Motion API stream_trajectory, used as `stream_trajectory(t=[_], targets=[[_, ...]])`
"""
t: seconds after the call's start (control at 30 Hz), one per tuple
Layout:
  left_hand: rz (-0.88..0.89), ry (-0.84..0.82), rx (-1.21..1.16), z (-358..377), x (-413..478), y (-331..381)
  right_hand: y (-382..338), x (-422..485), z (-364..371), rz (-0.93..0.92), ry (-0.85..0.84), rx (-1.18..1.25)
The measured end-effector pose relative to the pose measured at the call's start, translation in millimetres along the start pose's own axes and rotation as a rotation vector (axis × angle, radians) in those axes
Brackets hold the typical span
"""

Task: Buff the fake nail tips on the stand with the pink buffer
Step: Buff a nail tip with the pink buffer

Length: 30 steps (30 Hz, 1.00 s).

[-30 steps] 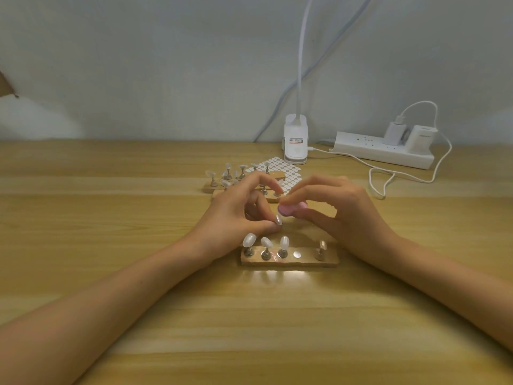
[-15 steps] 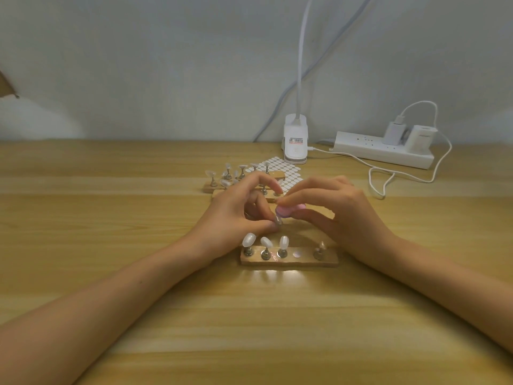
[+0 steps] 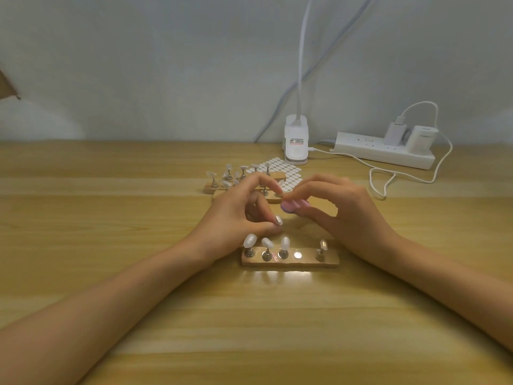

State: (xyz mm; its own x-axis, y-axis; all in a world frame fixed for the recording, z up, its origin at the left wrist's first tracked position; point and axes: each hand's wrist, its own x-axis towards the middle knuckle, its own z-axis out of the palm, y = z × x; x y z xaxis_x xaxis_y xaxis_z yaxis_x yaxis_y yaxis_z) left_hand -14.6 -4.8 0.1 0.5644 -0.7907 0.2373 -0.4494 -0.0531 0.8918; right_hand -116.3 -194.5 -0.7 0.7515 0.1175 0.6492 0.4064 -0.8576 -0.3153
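Where the right hand [image 3: 350,210] pinches, pink buffer [image 3: 292,206] (blurred) barely shows.

Wide open table [image 3: 111,232] to your left and along the near edge. Dead ahead, the nail stand [image 3: 305,261] with upright tips [image 3: 284,242] blocks the way. Beyond it crowd two more stands [image 3: 210,188], a sticker sheet [image 3: 291,173], the lamp clamp [image 3: 296,145]; a cable [image 3: 383,196] loops right.
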Motion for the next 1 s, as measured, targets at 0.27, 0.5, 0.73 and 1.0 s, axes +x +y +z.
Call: stream_trajectory(t=[0.27,0.5,0.73,1.0], targets=[[-0.041,-0.024,-0.014,-2.0,1.7,1.0,0.0,-3.4,0.8,-0.038,0.012,0.000],[-0.039,-0.026,0.033,-4.6,2.0,1.4,0.0,-4.5,1.2,-0.016,-0.004,0.005],[-0.059,-0.127,0.050,-12.4,2.6,3.7,-4.6,-3.6,-1.5,-0.010,-0.004,0.024],[-0.043,-0.054,0.038,-8.6,2.0,1.4,-11.1,-3.5,-2.8,0.087,0.024,0.134]])
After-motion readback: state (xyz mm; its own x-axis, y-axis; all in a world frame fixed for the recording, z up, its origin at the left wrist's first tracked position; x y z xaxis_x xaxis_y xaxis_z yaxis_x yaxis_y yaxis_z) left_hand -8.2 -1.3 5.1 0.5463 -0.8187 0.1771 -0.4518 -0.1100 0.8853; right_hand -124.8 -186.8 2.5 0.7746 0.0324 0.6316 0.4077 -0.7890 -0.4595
